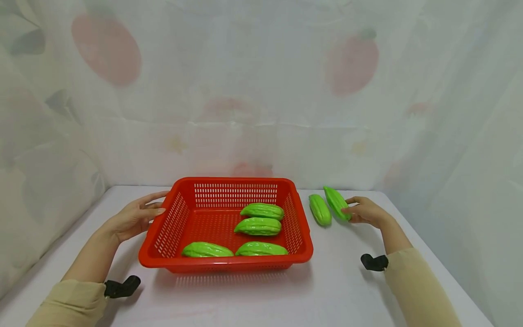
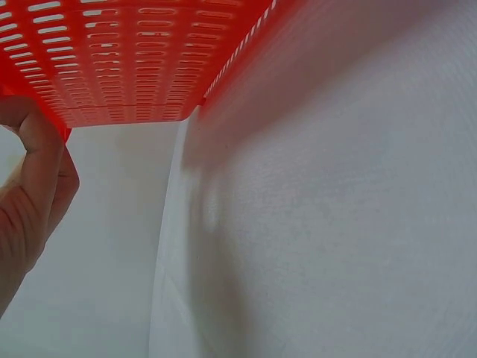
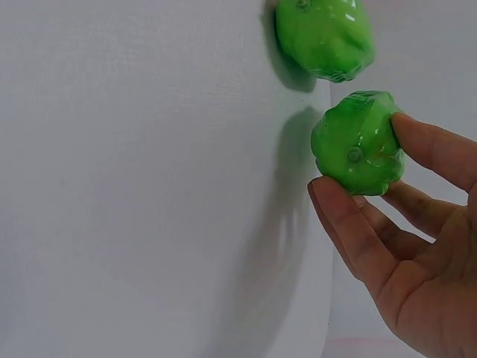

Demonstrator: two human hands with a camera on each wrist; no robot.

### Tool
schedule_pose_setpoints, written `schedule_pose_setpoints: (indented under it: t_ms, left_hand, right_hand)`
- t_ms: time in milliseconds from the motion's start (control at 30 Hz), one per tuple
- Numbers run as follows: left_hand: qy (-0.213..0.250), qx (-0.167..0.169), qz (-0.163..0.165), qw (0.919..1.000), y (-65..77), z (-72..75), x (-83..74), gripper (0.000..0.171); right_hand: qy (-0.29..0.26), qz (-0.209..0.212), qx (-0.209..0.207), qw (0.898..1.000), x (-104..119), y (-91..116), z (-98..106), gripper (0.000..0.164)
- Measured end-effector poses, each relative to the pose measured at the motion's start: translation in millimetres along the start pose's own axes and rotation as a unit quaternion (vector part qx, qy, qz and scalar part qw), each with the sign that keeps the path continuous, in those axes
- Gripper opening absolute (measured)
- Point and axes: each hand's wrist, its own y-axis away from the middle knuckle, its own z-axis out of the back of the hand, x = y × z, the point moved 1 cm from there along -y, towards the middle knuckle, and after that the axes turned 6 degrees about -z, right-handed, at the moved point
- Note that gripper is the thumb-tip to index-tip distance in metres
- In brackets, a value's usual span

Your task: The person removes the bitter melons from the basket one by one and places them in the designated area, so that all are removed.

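Observation:
A red plastic basket [image 1: 226, 261] with slotted walls sits in the middle of the table. Several glossy green bitter melons [image 1: 261, 210] lie in it, toward its right side and front. My left hand [image 1: 132, 218] grips the basket's left rim; in the left wrist view its fingers curl at the basket edge. To the right of the basket, my right hand [image 1: 365, 212] pinches one bitter melon [image 3: 356, 145] near its end between thumb and fingers. Another bitter melon [image 1: 320, 210] rests on the table just left of the held one.
The white table [image 1: 339, 281] ends at a pale curtain [image 1: 261, 150] with faded fruit prints behind it. More curtain hangs along the left and right sides. A black wrist mount [image 1: 122, 287] is on the left forearm, another [image 1: 373, 262] on the right.

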Motion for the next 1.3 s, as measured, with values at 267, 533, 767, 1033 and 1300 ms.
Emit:
schedule_pose_setpoints:
  t_ms: [267, 533, 767, 1033, 1300]
  left_hand:
    - [0.007, 0.006, -0.004, 0.9999, 1.1, -2.3, -2.2, 0.047]
    - [0.007, 0.008, 0.000, 0.9999, 0.7, -1.9, -1.8, 0.048]
    - [-0.007, -0.004, 0.009, 0.9999, -0.2, -1.0, -0.7, 0.056]
    - [-0.002, -0.002, 0.006, 1.0000, 0.1, -2.2, -1.3, 0.054]
    - [0.001, -0.001, 0.005, 1.0000, 0.6, -3.2, -1.8, 0.053]
  right_hand:
    - [-0.012, 0.014, 0.017, 1.000, -6.6, -0.2, 3.6, 0.080]
    - [-0.011, -0.010, 0.005, 1.000, -6.7, 1.1, -2.2, 0.070]
    - [-0.011, -0.022, 0.006, 1.000, -8.2, 0.8, -2.9, 0.069]
    - [-0.011, -0.018, 0.009, 1.000, -9.8, 0.7, -2.5, 0.072]
    - [-0.017, -0.024, 0.011, 1.000, -11.0, 0.6, -2.0, 0.071]
